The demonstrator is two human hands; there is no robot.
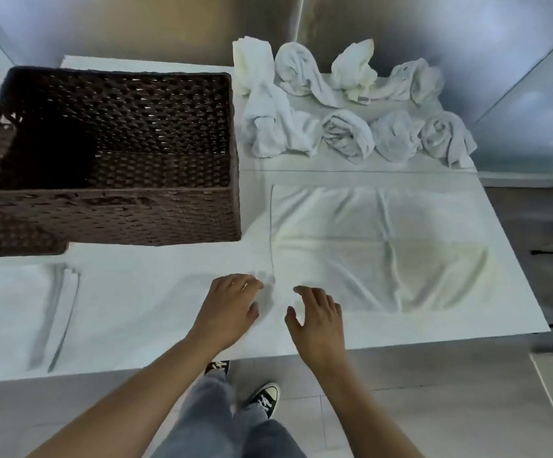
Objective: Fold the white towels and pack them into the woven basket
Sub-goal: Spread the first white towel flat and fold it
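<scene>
- Towel (377, 249) lies spread flat on the table (156, 305), long axis running nine to three, its near-left corner just beside our hands, likely laid out for folding.
- Our left hand (227, 312) and right hand (318, 320) hover with fingers relaxed, holding nothing.
- At eleven stands the woven basket (119, 206); at one, unfolded towels (351, 104) wait in a heap.

You see a dark woven basket (110, 153), rough wicker, at ten o'clock; soft matt cloth towels (344, 104) at one; a smooth matt white table (156, 292).
</scene>
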